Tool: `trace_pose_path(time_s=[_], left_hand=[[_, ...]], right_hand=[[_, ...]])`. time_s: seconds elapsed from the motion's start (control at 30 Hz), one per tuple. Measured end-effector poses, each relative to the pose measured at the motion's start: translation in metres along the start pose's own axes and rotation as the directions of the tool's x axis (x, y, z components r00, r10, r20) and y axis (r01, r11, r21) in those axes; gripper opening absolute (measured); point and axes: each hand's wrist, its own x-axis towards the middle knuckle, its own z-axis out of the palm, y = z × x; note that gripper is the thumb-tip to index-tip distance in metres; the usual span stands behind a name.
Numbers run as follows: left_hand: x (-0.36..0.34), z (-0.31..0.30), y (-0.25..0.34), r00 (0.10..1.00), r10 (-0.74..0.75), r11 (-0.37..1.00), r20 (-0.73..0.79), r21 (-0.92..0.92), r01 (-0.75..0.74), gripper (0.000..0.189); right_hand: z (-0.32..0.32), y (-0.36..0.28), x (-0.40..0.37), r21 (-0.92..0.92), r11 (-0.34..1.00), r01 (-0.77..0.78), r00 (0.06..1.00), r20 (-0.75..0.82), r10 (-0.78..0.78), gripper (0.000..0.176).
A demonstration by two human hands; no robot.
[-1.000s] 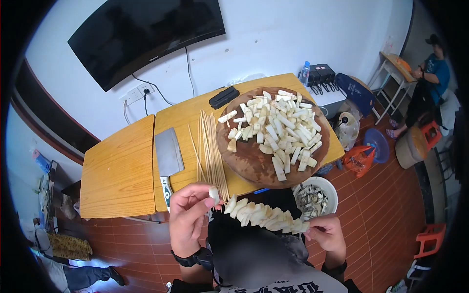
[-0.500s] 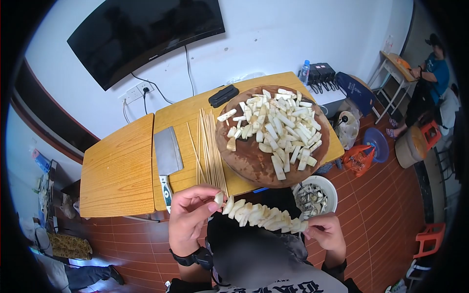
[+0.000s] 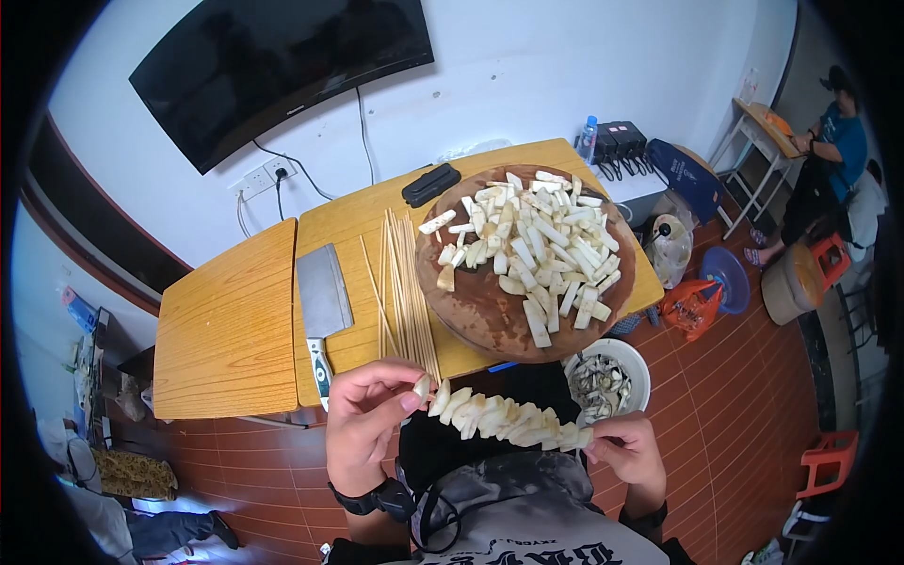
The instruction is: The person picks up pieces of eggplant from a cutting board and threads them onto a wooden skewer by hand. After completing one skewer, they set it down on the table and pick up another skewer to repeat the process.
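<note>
Steadily, nearer than the round board [image 3: 471, 315], pinch the row of pale pieces [image 3: 499, 419] by one end in the right hand [image 3: 629, 450], with a single piece [image 3: 422, 385] pinched between thumb and fingers of the left hand [image 3: 365, 424] at the other; cannot tell if pierced. Best press squarely, fingertips out of line. Left of the board, thin sticks [image 3: 405, 292] and cleaver [image 3: 323, 290]; on it, heaped pieces [image 3: 541, 245].

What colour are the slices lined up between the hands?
The slices are creamy white, seen in the head view.
</note>
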Motion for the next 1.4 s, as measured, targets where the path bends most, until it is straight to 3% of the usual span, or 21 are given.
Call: trace_pose_path(time_s=[0.53, 1.4], left_hand=[[0.0, 0.005, 0.002, 0.999, 0.033, 0.994, 0.008, 0.107, -0.033, 0.021], [-0.004, 0.01, 0.001, 0.997, -0.073, 0.997, -0.017, 0.003, 0.073, 0.027]], right_hand=[[0.0, 0.001, -0.003, -0.032, 0.999, 0.003, 0.999, -0.033, -0.004, 0.008], [0.002, 0.003, -0.004, 0.015, 1.0, 0.026, 0.998, -0.064, -0.025, 0.007]])
